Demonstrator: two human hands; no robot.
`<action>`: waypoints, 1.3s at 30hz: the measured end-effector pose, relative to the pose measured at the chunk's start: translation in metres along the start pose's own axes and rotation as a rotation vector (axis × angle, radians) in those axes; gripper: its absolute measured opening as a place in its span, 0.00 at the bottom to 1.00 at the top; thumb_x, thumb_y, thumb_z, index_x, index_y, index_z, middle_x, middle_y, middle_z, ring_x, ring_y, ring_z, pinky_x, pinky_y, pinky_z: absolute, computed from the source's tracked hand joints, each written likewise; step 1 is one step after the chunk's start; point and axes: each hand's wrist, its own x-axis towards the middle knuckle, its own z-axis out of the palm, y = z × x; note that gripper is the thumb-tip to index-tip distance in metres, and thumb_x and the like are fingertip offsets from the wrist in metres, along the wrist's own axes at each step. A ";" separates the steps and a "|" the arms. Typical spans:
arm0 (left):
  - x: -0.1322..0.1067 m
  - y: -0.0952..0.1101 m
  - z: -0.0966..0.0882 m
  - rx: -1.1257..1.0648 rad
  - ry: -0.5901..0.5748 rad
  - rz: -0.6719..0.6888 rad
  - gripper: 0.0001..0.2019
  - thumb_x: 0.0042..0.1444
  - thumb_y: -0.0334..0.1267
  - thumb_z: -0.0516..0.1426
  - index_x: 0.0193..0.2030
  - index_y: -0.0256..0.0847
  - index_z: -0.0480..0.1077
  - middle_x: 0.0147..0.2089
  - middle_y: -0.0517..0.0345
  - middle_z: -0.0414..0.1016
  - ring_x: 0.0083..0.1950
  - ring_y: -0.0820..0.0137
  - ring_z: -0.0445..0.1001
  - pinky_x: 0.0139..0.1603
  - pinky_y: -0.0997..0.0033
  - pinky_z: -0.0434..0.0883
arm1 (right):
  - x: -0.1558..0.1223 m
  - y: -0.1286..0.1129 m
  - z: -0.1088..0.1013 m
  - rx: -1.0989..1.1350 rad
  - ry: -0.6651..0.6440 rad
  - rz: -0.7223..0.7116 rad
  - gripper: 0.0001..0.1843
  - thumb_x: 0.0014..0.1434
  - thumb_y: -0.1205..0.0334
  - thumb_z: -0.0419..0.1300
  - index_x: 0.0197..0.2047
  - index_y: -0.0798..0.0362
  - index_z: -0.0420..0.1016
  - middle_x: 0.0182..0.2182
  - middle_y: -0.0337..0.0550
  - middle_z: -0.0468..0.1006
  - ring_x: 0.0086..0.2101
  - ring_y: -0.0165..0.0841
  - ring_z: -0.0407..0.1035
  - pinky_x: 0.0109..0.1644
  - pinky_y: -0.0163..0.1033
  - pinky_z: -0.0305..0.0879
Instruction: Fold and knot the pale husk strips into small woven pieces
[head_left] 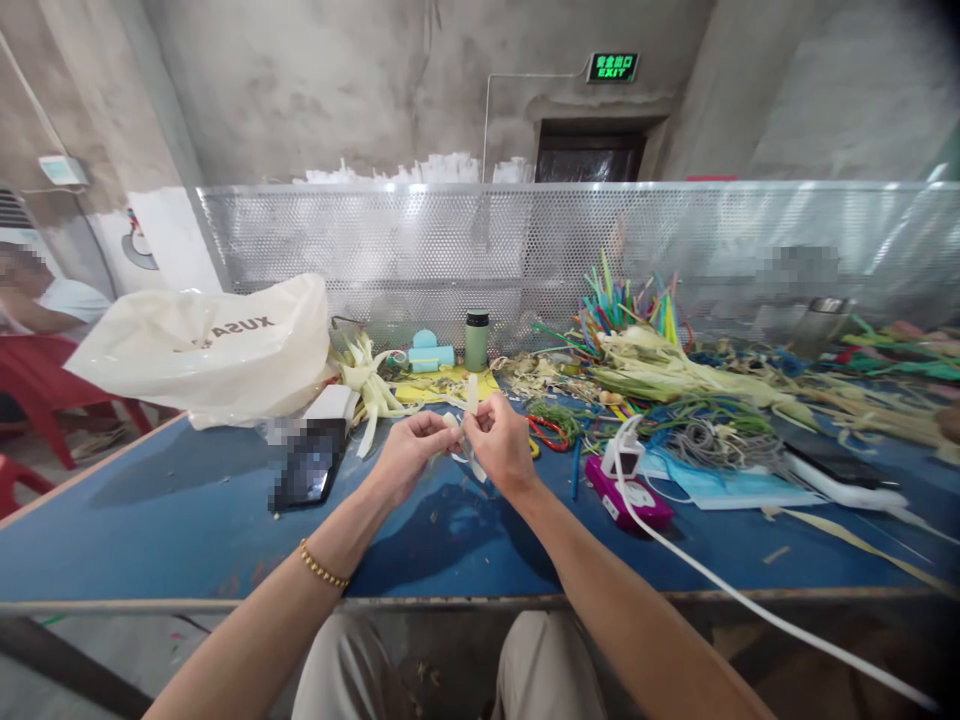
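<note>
My left hand [411, 448] and my right hand [501, 442] meet above the blue table [172, 520], both pinched on a pale corn-husk strip [472, 392]. One end of the strip stands up between the fingers, while another end hangs below the right hand. A bead bracelet circles my left wrist.
A phone [309, 466] lies left of the hands beside a white plastic bag [217, 345]. A green bottle [476, 340], husk piles [667, 370], coloured strips, a purple power bank [630, 490] with a white cable, and a perforated metal screen [525, 240] stand behind. A person sits at far left.
</note>
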 end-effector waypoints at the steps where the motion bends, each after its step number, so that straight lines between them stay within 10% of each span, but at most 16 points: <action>1: 0.000 -0.001 0.000 0.007 -0.005 0.005 0.12 0.41 0.41 0.69 0.25 0.36 0.73 0.24 0.57 0.75 0.27 0.73 0.70 0.34 0.73 0.66 | 0.000 0.001 0.000 -0.002 0.001 0.000 0.07 0.52 0.61 0.57 0.28 0.49 0.60 0.21 0.37 0.71 0.22 0.30 0.68 0.28 0.33 0.60; 39: 0.011 -0.007 -0.016 0.060 0.153 0.113 0.09 0.41 0.36 0.67 0.28 0.36 0.73 0.24 0.61 0.71 0.25 0.76 0.66 0.31 0.74 0.64 | 0.004 -0.001 -0.010 0.444 -0.430 0.410 0.08 0.52 0.60 0.62 0.30 0.56 0.72 0.23 0.40 0.75 0.16 0.26 0.62 0.13 0.30 0.58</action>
